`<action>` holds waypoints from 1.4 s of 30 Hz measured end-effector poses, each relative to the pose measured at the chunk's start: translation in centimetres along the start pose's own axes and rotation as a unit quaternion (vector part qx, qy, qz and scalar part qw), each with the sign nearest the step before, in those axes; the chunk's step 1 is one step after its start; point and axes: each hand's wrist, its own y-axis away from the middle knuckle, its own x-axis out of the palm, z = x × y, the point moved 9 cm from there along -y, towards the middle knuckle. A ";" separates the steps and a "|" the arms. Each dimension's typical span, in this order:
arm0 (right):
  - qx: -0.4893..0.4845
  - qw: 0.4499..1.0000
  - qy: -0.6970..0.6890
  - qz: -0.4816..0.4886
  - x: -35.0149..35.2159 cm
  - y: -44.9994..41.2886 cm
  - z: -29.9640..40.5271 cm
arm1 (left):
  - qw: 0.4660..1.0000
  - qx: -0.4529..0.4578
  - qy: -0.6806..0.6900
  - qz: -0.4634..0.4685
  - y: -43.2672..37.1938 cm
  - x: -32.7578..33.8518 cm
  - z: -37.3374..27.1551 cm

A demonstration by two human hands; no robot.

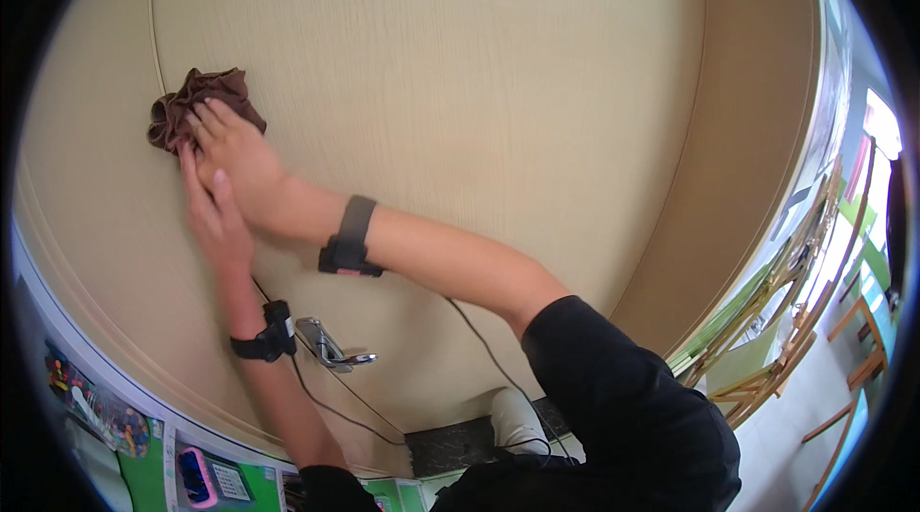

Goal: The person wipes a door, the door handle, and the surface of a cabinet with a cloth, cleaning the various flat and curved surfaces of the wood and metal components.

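A crumpled brown cloth (215, 98) lies against the pale wood-grain door (460, 80), across the seam at its left side. My right hand (241, 160) presses on the cloth, its fingers spread over the folds. Beside and partly beneath it, my left hand (215, 221) reaches up, its fingertips at the cloth's lower edge; whether it grips the cloth is hidden. Both wrists wear black straps with small boxes, and thin black cables run from them. Below the hands is a metal door handle (334, 350).
Green shelves (144, 476) at the lower left hold a plastic container of colourful small items (108, 418) and a pink-edged object (198, 477). Wooden frames (805, 325) stand at the right, near chairs and a table. A dark floor strip (449, 444) runs under the door.
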 end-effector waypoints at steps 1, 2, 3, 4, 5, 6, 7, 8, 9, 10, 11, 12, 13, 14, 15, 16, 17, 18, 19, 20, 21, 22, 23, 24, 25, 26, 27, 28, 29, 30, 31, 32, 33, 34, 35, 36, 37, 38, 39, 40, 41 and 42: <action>0.024 0.999 0.045 0.014 0.1 -0.4 0.1 | 1.000 0.004 -0.003 0.000 -0.2 -0.6 0.0; 0.026 0.999 0.046 0.011 0.0 -0.7 -0.1 | 0.999 0.018 -0.033 0.011 -0.5 -0.9 -0.2; 0.020 0.999 0.038 0.005 0.2 -0.3 -0.3 | 0.997 0.029 -0.061 0.025 -0.5 -0.5 -0.6; 0.015 0.999 0.031 0.000 0.3 0.0 -0.4 | 0.995 0.051 -0.087 0.008 -0.4 -0.2 -1.2; 0.018 0.999 0.034 0.004 0.6 0.3 -0.7 | 0.995 0.051 -0.082 0.011 -0.3 0.3 -0.9; -0.013 1.000 -0.024 -0.009 0.3 0.2 -0.5 | 0.995 0.042 -0.093 -0.013 -0.5 -0.1 -0.4; -0.040 0.996 -0.076 -0.020 0.2 0.2 -0.8 | 0.994 0.035 -0.098 -0.034 -0.7 0.4 -0.5; -0.020 0.989 -0.144 -0.012 0.3 0.1 -1.4 | 0.995 0.043 -0.087 -0.026 -0.6 1.1 -1.1; -0.004 0.992 -0.128 -0.011 -0.5 0.5 -2.8 | 0.999 0.025 -0.037 -0.022 -1.1 1.6 -2.1; -0.011 0.998 -0.066 0.022 -0.6 0.8 -3.3 | 1.000 0.001 0.009 -0.019 -1.6 2.2 -2.5; -0.017 0.998 -0.004 0.056 -0.4 1.3 -4.5 | 1.000 0.008 0.024 -0.010 -2.3 3.8 -3.7; -0.008 0.998 0.008 0.057 -0.9 1.6 -6.4 | 0.998 0.059 0.006 -0.021 -3.1 4.6 -6.4; 0.009 1.000 -0.008 -0.025 -2.0 2.4 -8.4 | 0.994 0.099 -0.010 -0.035 -3.0 5.9 -8.2; 0.025 0.994 -0.023 -0.106 -3.2 3.6 -10.8 | 0.992 0.118 -0.026 -0.044 -3.1 7.6 -9.8; 0.039 0.980 -0.040 -0.192 -5.2 4.6 -13.2 | 0.992 0.120 -0.016 -0.042 -3.7 9.1 -11.9; 0.034 0.981 -0.035 -0.190 -5.5 6.2 -15.6 | 0.988 0.146 -0.015 -0.046 -3.4 11.4 -13.9; 0.025 0.982 -0.027 -0.186 -6.9 8.0 -18.4 | 0.984 0.170 -0.010 -0.054 -3.3 13.5 -16.3; 0.026 0.991 0.006 -0.132 -7.7 9.7 -20.5 | 0.983 0.175 -0.001 -0.051 -3.0 15.9 -17.6; 0.027 0.995 0.033 -0.089 -8.9 10.6 -22.3 | 0.981 0.186 -0.002 -0.049 -3.3 17.3 -19.3; 0.022 0.992 0.038 -0.122 -10.5 12.2 -25.3 | 0.980 0.193 0.012 -0.056 -3.4 19.5 -21.5; 0.020 0.987 0.043 -0.157 -12.1 14.3 -28.1 | 0.977 0.203 0.025 -0.062 -3.3 22.0 -24.0; 0.040 0.988 0.068 -0.130 -13.8 16.4 -29.9 | 0.975 0.212 0.038 -0.055 -2.9 24.2 -26.4; 0.059 0.989 0.092 -0.102 -15.6 19.0 -31.7 | 0.973 0.221 0.052 -0.049 -2.1 26.6 -28.6; 0.092 0.987 0.092 -0.097 -16.9 21.5 -33.4 | 0.970 0.233 0.059 -0.032 -1.3 28.6 -30.6; 0.120 0.985 0.098 -0.081 -17.8 24.7 -35.2 | 0.969 0.236 0.078 -0.017 0.1 31.0 -32.5; 0.119 0.983 0.124 -0.056 -18.1 26.7 -36.3 | 0.964 0.245 0.101 0.004 0.9 32.5 -34.2; 0.119 0.981 0.153 -0.024 -18.2 29.5 -37.7 | 0.959 0.249 0.131 0.027 2.1 34.6 -35.8; 0.155 0.976 0.152 0.000 -18.9 32.7 -39.5 | 0.953 0.246 0.167 0.052 3.4 36.8 -37.4; 0.190 0.969 0.156 0.029 -19.7 35.8 -41.3 | 0.946 0.241 0.204 0.074 4.5 38.8 -39.0; 0.219 0.964 0.144 0.044 -20.0 38.0 -42.6 | 0.942 0.243 0.209 0.104 5.4 40.9 -40.2; 0.237 0.958 0.145 0.065 -22.6 38.9 -43.5 | 0.933 0.236 0.242 0.121 5.4 41.4 -42.8; 0.280 0.952 0.103 0.064 -21.7 42.5 -44.4 | 0.934 0.244 0.224 0.131 7.2 42.8 -42.9; 0.297 0.948 0.091 0.067 -22.4 43.2 -44.8 | 0.941 0.216 0.219 0.142 7.5 43.0 -43.5; 0.307 0.946 0.081 0.068 -22.6 43.6 -45.1 | 0.946 0.188 0.214 0.154 7.3 43.3 -43.4; 0.311 0.945 0.074 0.065 -22.4 43.6 -45.6 | 0.946 0.191 0.215 0.148 6.6 43.4 -43.2; 0.317 0.944 0.066 0.064 -22.4 43.4 -45.8 | 0.937 0.210 0.224 0.165 6.5 43.7 -43.1; 0.318 0.944 0.059 0.056 -22.4 43.1 -46.0 | 0.928 0.229 0.231 0.183 6.5 44.0 -43.2; 0.320 0.944 0.058 0.048 -22.1 42.9 -46.1 | 0.928 0.230 0.229 0.182 6.4 44.0 -43.0; 0.317 0.946 0.054 0.041 -21.8 42.2 -45.9 | 0.925 0.244 0.223 0.188 5.9 43.7 -42.9; 0.314 0.948 0.051 0.034 -21.4 41.5 -45.5 | 0.921 0.258 0.216 0.194 5.5 43.5 -42.7; 0.307 0.950 0.050 0.022 -20.9 40.6 -45.4 | 0.925 0.255 0.211 0.186 4.9 43.1 -42.4; 0.297 0.953 0.056 0.015 -20.9 39.7 -45.4 | 0.932 0.254 0.194 0.172 4.4 42.2 -42.3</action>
